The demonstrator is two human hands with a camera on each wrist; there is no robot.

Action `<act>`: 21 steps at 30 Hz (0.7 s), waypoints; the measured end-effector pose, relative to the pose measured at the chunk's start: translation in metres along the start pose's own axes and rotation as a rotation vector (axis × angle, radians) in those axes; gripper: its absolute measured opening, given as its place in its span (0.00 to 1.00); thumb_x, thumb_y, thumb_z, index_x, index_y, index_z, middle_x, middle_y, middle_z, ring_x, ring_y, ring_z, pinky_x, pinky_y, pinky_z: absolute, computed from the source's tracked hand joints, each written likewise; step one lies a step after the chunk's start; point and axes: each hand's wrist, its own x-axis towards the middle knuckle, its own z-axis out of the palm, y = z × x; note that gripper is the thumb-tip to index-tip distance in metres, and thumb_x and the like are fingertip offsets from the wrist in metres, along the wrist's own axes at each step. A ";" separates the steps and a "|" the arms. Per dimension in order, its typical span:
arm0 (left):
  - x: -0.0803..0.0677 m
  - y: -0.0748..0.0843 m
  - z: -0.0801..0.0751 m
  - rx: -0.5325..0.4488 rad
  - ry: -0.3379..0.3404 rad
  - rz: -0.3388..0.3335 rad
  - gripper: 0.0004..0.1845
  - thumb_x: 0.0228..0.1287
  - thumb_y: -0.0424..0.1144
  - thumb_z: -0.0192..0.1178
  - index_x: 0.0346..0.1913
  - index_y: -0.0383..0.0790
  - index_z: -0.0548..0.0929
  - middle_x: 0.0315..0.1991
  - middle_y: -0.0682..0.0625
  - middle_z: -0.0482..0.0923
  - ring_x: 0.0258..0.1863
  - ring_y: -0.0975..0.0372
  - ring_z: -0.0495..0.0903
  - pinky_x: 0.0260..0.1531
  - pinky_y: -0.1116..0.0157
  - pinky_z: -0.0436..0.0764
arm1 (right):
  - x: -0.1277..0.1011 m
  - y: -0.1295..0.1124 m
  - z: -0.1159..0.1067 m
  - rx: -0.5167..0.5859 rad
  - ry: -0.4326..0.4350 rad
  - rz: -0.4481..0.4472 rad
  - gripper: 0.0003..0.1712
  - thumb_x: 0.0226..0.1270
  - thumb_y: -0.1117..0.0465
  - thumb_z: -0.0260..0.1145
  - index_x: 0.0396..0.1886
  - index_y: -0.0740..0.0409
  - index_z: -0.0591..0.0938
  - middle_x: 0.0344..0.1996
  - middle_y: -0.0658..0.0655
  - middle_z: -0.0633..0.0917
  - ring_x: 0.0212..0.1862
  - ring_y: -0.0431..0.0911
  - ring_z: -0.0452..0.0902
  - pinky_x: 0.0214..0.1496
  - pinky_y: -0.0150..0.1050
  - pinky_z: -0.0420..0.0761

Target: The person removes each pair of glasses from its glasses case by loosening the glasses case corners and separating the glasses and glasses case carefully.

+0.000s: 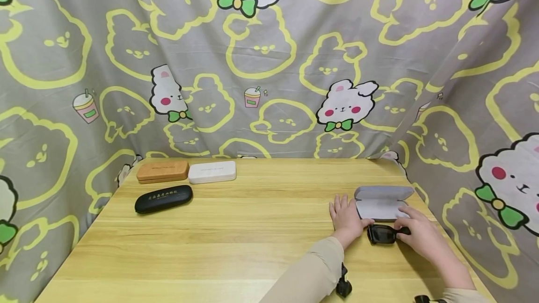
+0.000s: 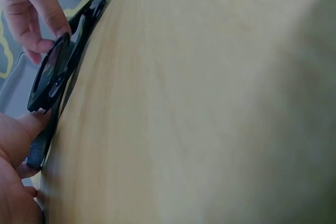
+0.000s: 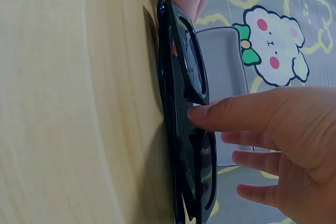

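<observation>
Head view shows two hands at the near right part of a wooden table [image 1: 252, 228]. Black sunglasses [image 1: 384, 234] lie on the wood between them, just near an open grey case [image 1: 381, 201]. The case sits a little farther away, with its lid up.

The left hand [image 1: 346, 216] lies flat on the table, fingers straight, and its thumb touches the left end of the sunglasses. The left wrist view shows that thumb [image 2: 23, 129] pressing the frame's end. It is not wrapped around anything.

The right hand [image 1: 421, 233] is at the right end of the sunglasses. In the right wrist view one finger [image 3: 231, 113] rests on the dark frame [image 3: 186, 129], and the other fingers hang loose. I cannot tell if the thumb pinches the frame from the other side, so I cannot say it is holding tight.

Far to the left sit three closed cases: a brown one [image 1: 162, 171], a white one [image 1: 212, 171] and a black one [image 1: 163, 198]. They are well apart from the hands.

I think the sunglasses could slip. Only fingertips touch them, so a lift could let one end drop on the wood. Fingers on the dark lenses could also leave smudges. The open case is very close, so a push could bump it away.
</observation>
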 end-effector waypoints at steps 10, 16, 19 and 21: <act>-0.003 0.001 -0.005 -0.006 -0.005 0.005 0.42 0.46 0.70 0.65 0.66 0.62 0.71 0.72 0.60 0.64 0.76 0.59 0.56 0.74 0.56 0.57 | -0.001 0.001 0.000 0.005 0.006 -0.017 0.16 0.39 0.65 0.80 0.21 0.45 0.80 0.53 0.72 0.79 0.55 0.71 0.73 0.45 0.65 0.76; -0.004 0.001 -0.006 -0.006 -0.012 0.003 0.42 0.46 0.70 0.65 0.66 0.62 0.71 0.72 0.59 0.64 0.76 0.59 0.55 0.74 0.56 0.56 | -0.001 0.001 -0.004 0.012 -0.020 -0.004 0.15 0.41 0.64 0.80 0.23 0.45 0.81 0.55 0.73 0.78 0.58 0.72 0.71 0.46 0.67 0.76; -0.004 0.001 -0.007 -0.002 -0.015 0.003 0.42 0.46 0.70 0.64 0.67 0.62 0.71 0.72 0.60 0.63 0.76 0.60 0.55 0.74 0.56 0.56 | -0.001 0.000 -0.006 0.002 -0.017 -0.009 0.14 0.41 0.63 0.80 0.25 0.45 0.82 0.55 0.73 0.78 0.58 0.72 0.71 0.45 0.67 0.76; -0.005 0.001 -0.009 -0.004 -0.015 0.004 0.41 0.47 0.70 0.64 0.66 0.61 0.71 0.72 0.59 0.63 0.76 0.60 0.55 0.74 0.56 0.56 | -0.001 0.000 -0.008 -0.003 -0.024 -0.008 0.14 0.41 0.63 0.79 0.26 0.46 0.83 0.56 0.73 0.78 0.57 0.72 0.71 0.44 0.66 0.76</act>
